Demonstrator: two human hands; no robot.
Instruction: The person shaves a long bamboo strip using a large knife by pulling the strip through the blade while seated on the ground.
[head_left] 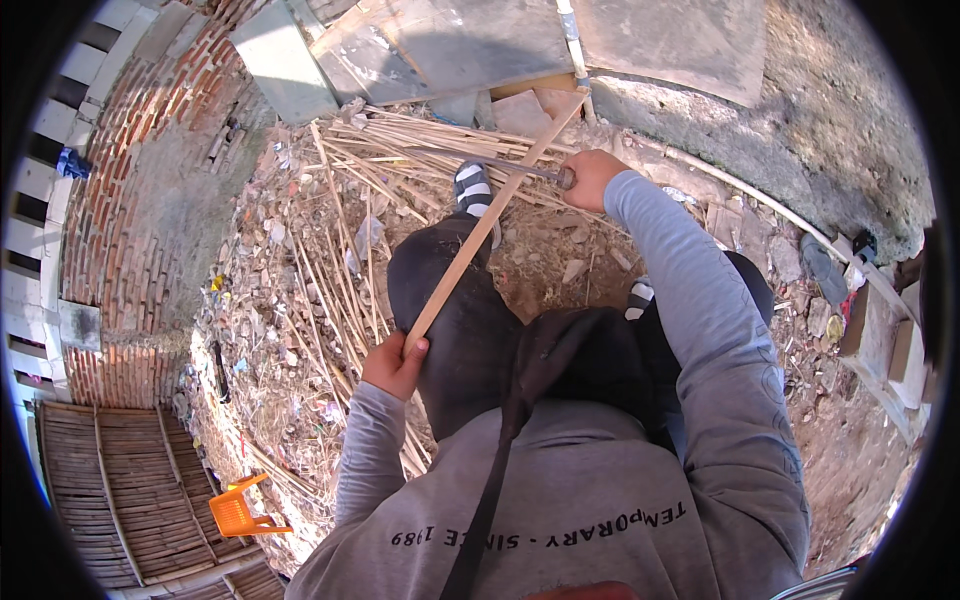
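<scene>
My left hand (396, 366) is closed round the lower end of a long, flat strip of bamboo or wood (463, 258). The strip slants up and away to the right, passing over my left thigh. In my right hand (596, 180) is the handle of a long-bladed knife (478, 157), its blade pointing left. Blade and strip cross near the strip's upper part; whether they touch, I cannot tell. Beyond the knife, a pile of thin pale bamboo strips (400, 135) lies on the ground near my sandalled left foot (472, 188).
More loose strips (335, 290) lie left of my leg on rubble-strewn ground. Grey boards (450, 50) and a pale pipe (735, 185) line the far side. A brick wall (120, 230), an orange plastic chair (236, 512) and a bamboo panel (130, 490) are at the left.
</scene>
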